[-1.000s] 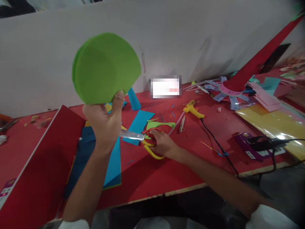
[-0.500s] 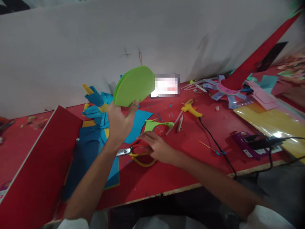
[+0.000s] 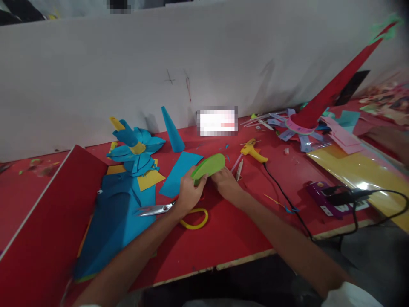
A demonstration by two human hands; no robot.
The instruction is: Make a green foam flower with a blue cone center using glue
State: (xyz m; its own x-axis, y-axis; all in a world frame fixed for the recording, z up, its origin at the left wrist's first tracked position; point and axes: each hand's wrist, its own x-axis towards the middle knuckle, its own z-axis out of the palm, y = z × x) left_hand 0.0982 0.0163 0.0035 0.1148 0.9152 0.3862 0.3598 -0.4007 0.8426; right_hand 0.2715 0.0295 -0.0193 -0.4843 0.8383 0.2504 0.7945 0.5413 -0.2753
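My left hand (image 3: 191,194) is closed on a folded light-green craft sheet (image 3: 209,166) with a rounded edge, thumb on its near side. Against the sheet's right end is my right hand (image 3: 227,185), its fingers curled and partly hidden, so what they hold cannot be made out. Scissors (image 3: 196,219) with yellow and red handles lie under my left wrist, blades pointing left. Just behind my left hand is a blue sheet piece (image 3: 180,172). No green scrap shows now.
At the left stand a blue paper flower (image 3: 137,147), a larger blue sheet (image 3: 111,217) and a red panel (image 3: 54,213). A blue cone (image 3: 172,132) stands behind. To the right are a yellow glue gun (image 3: 254,151), its cord, a purple power strip (image 3: 329,198), a red cone (image 3: 338,85) and another person's hand (image 3: 383,138).
My left hand has lowered the green sheet from above the table towards the right. My right hand has moved from the scissor handles up to the sheet. The green scrap is out of sight.
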